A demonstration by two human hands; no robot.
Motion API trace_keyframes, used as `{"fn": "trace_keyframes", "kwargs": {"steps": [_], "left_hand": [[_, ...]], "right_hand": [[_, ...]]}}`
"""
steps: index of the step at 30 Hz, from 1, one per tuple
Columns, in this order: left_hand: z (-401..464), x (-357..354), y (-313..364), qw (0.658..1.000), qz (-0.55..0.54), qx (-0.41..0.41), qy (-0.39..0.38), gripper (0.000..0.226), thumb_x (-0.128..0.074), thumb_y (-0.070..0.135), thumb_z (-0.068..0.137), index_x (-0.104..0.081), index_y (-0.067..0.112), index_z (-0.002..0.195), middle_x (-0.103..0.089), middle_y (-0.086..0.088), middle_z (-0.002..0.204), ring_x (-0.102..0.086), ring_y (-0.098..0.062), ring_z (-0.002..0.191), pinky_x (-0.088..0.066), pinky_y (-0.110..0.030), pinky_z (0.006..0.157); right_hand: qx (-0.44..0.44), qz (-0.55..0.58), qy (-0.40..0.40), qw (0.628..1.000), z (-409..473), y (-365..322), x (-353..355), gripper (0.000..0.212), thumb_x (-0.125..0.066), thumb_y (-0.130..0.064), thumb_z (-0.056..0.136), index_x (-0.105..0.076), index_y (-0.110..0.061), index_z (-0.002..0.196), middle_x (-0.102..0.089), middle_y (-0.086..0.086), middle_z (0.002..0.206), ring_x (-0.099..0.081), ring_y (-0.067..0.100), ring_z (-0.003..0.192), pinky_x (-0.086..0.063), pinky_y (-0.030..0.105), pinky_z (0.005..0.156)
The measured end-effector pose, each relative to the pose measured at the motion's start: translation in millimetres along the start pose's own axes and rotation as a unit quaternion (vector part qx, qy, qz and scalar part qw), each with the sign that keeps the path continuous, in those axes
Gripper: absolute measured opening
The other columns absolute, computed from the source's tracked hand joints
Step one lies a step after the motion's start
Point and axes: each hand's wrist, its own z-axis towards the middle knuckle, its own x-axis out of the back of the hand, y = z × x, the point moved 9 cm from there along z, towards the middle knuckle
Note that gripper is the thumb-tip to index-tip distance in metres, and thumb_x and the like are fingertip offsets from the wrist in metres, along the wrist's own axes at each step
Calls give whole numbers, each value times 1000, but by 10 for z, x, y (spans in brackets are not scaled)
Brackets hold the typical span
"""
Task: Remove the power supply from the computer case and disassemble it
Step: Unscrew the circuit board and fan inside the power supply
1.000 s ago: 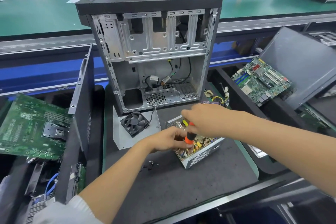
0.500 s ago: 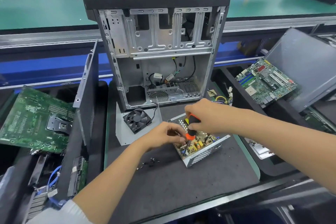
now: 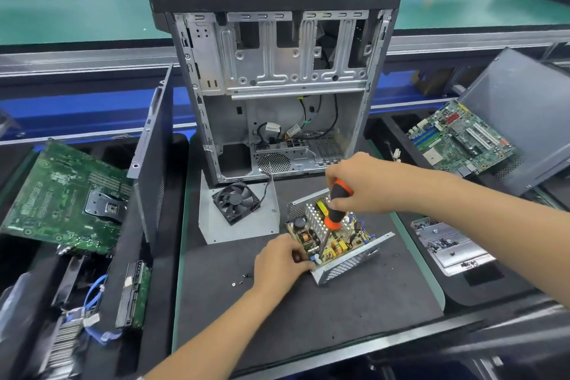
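Grey perforated sheet metal forms the open housing of the power supply (image 3: 339, 244), which lies out of the case on the dark work mat (image 3: 308, 311), just right of the mat's middle, its yellow-and-green circuit board and finned silver heat sinks exposed. The right hand (image 3: 367, 185) curls round the orange-and-black screwdriver (image 3: 337, 207), whose shaft points down into the board. The left hand (image 3: 279, 262), at 8 o'clock from the housing, pinches its near-left corner. The upright, stripped silver-and-black computer case (image 3: 277, 86) stands at 12 o'clock. A black square fan (image 3: 236, 202) rests on a grey metal plate (image 3: 240, 228) at 10 o'clock. Small dark screws (image 3: 243, 278) lie left of the left hand.
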Motion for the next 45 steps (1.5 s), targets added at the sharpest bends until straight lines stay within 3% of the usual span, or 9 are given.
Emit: {"fn": "trace_keyframes", "kwargs": {"steps": [7, 11, 18, 27, 33, 39, 45], "left_hand": [[-90, -85, 1, 998, 13, 49, 28, 24, -78, 44, 74, -62, 26, 71, -51, 12, 76, -53, -8, 76, -37, -27, 63], [-108, -95, 9, 998, 15, 59, 35, 21, -76, 42, 77, -64, 26, 75, -52, 13, 76, -54, -9, 75, -35, -26, 62], [-160, -87, -26, 994, -7, 93, 52, 19, -76, 39, 76, -60, 30, 72, -57, 14, 77, -59, -8, 80, -36, -27, 62], [-188, -99, -21, 991, -20, 108, 76, 11, -70, 29, 77, -61, 28, 71, -56, 14, 71, -55, -6, 72, -37, -26, 59], [-231, -134, -31, 989, -23, 107, 99, 8, -68, 29, 79, -62, 28, 74, -53, 17, 68, -53, -4, 68, -37, -25, 59], [-272, -147, -36, 987, -31, 109, 117, 10, -69, 29, 79, -61, 27, 73, -50, 18, 66, -49, -2, 63, -31, -20, 55], [-271, -123, -50, 987, -24, 107, 117, 14, -71, 31, 78, -61, 30, 70, -60, 15, 79, -60, -5, 75, -36, -24, 61]], "right_hand": [[9, -11, -16, 1000, 46, -6, -81, 18, -58, -37, 90, -49, -22, 94, -47, -7, 76, -56, 24, 92, -47, 30, 64], [19, -22, -11, 1000, 96, -34, -83, 20, -60, -35, 89, -55, -17, 96, -50, -5, 76, -56, 23, 88, -53, 36, 75], [32, -31, 3, 999, 164, -65, -97, 21, -59, -36, 88, -57, -17, 98, -49, -7, 74, -53, 17, 78, -45, 28, 61], [29, -35, 6, 999, 146, -26, -160, 29, -62, -40, 86, -59, -15, 101, -53, -4, 78, -60, 23, 88, -39, 26, 53], [24, -34, 2, 999, 90, -25, -191, 29, -61, -38, 87, -59, -14, 103, -58, 1, 85, -59, 25, 91, -46, 32, 64], [23, -40, 2, 999, 49, -33, -195, 31, -61, -38, 87, -59, -13, 106, -55, 0, 82, -57, 23, 93, -40, 27, 55], [19, -36, -3, 999, 25, -27, -219, 27, -64, -34, 84, -59, -13, 101, -61, 3, 90, -59, 24, 92, -51, 35, 68]]}}
